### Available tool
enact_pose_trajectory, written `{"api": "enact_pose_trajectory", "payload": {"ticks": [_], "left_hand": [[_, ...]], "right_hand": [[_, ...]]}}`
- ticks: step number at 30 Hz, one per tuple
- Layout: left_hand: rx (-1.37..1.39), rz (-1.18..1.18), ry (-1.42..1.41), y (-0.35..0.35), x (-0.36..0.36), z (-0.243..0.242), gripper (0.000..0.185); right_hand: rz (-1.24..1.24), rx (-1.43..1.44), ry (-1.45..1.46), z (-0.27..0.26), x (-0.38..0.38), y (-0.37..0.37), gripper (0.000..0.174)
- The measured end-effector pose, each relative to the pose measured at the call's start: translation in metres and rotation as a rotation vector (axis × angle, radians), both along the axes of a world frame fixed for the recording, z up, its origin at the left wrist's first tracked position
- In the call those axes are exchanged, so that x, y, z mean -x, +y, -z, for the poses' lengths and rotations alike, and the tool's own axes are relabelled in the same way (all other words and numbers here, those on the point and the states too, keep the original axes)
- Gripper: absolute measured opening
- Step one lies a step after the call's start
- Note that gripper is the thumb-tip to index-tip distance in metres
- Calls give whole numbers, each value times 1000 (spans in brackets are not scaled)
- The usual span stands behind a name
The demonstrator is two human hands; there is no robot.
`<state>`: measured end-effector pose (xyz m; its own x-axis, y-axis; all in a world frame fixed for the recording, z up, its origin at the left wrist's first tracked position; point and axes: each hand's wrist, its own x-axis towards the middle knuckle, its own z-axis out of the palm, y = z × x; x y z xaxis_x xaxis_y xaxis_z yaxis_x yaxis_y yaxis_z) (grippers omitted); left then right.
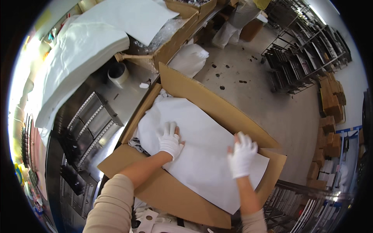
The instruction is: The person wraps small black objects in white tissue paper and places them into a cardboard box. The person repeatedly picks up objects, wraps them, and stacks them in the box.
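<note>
A large white sheet [201, 137] lies inside an open cardboard box [209, 96] right before me, its right corner sticking out past the near side. My left hand [170, 142], in a white glove with bare thumb and forefinger tips, rests flat on the sheet's left part with fingers spread. Towards the sheet's right end, my right hand [243, 154], gloved alike and slightly blurred, is on or just above the paper. Neither hand grasps anything. Crumpled greyish wrapping [137, 144] shows at the box's left side; whatever lies under the sheet is hidden.
Left of the box, a metal worktable [125, 96] carries a slotted metal rack [93, 122], a cardboard tube [118, 73] and a thick stack of white sheets [84, 49]. Wheeled racks [303, 55] stand beyond, near stacked cartons [329, 99]. A person [239, 23] stands at the far end.
</note>
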<state>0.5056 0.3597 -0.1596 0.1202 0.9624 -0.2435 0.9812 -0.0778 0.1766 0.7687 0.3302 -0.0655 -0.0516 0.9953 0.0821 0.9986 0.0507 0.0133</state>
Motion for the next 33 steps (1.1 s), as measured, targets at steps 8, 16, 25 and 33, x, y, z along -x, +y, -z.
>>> {"api": "enact_pose_trajectory", "payload": {"ticks": [8, 16, 25, 33], "left_hand": [[-444, 247, -152, 88, -15, 56, 58], [-28, 119, -217, 103, 9, 97, 63], [-592, 322, -447, -33, 166, -120, 51], [-176, -562, 113, -362, 396, -169, 109]], "right_hand": [[28, 197, 96, 191, -13, -47, 71], [196, 305, -34, 198, -33, -51, 72], [60, 0, 353, 134, 14, -50, 36], [-987, -263, 728, -19, 428, 26, 20]]}}
